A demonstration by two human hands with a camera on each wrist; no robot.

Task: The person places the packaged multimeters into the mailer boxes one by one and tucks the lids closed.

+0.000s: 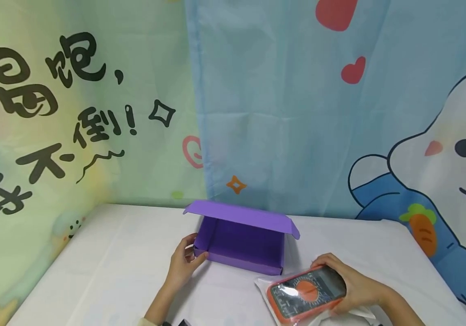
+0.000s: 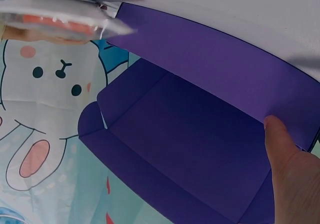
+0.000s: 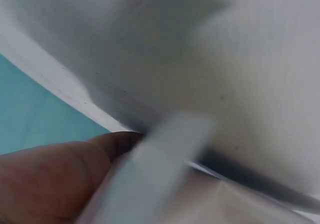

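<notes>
A purple cardboard box [image 1: 243, 244] stands on the white table with its lid raised and its inside bare. My left hand [image 1: 185, 260] grips the box's left end, the thumb [image 2: 280, 139] over the front wall and the fingers behind the side. To the right of the box, my right hand [image 1: 351, 285] holds an orange and black multimeter [image 1: 307, 292] in a clear plastic bag [image 1: 263, 285], thumb and fingers on either side of it. In the right wrist view the blurred bag covers much of that hand [image 3: 55, 179].
The white tablecloth [image 1: 106, 258] reaches back to a printed curtain [image 1: 278, 113] with cartoon figures. At the bottom edge, by the left wrist, a small dark object [image 1: 184, 323] shows in part.
</notes>
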